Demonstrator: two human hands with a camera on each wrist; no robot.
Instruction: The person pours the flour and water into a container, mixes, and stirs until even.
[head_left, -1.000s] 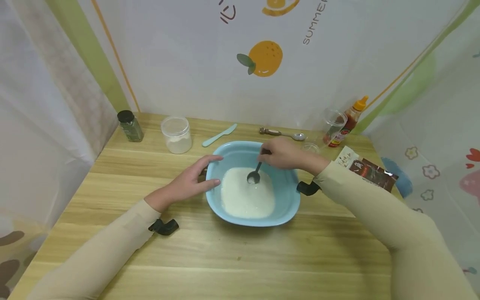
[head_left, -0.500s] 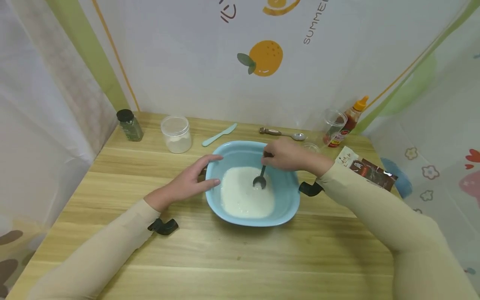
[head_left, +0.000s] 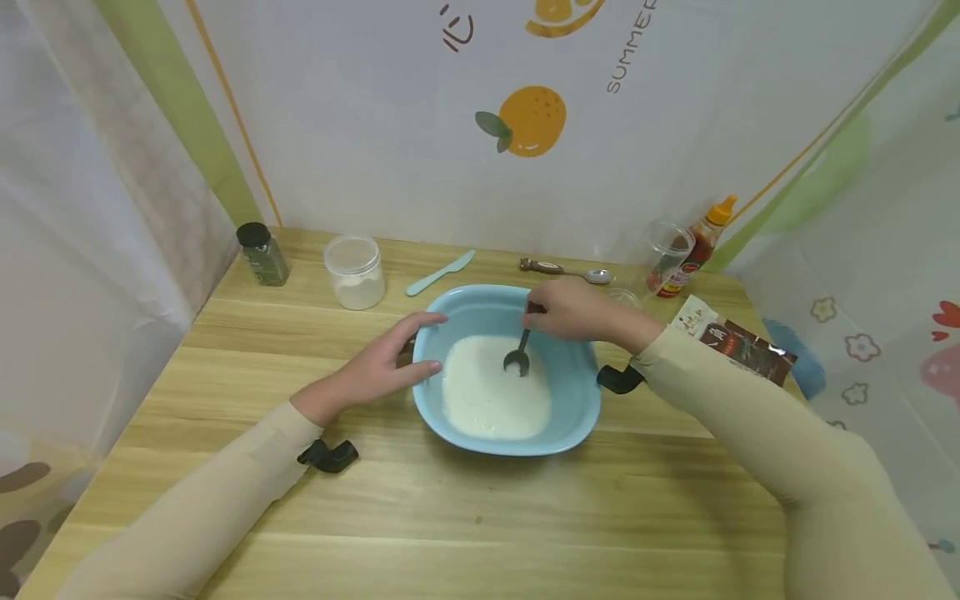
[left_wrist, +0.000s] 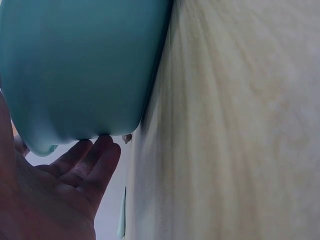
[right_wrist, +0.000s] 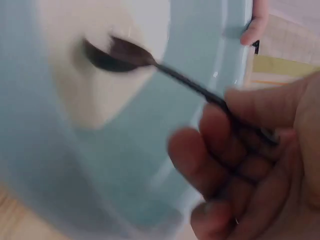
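Observation:
A light blue rectangular basin [head_left: 579, 400] with rounded corners holds a white liquid [head_left: 487, 396]. My left hand [head_left: 378, 362] grips its left side. The thumb and index fingertip reach over the rim; in the left wrist view the other fingers [left_wrist: 102, 165] press against the outer wall. My right hand [head_left: 570, 308] pinches the handle of a dark spoon [head_left: 516, 362] between thumb and fingers, above the far right part of the basin. The spoon's head is at the liquid's surface. In the right wrist view the spoon [right_wrist: 120, 56] slants down from the fingers.
Along the table's back stand a dark-lidded jar [head_left: 264, 257], a clear tub of white powder [head_left: 355, 273], a mint knife [head_left: 441, 273], a metal spoon [head_left: 564, 269], a clear cup [head_left: 667, 250] and a sauce bottle [head_left: 693, 250]. A brown packet [head_left: 738, 340] lies right.
My right hand has moved the spoon a little right and toward me through the liquid, then slightly back left. The left hand and basin stay in place.

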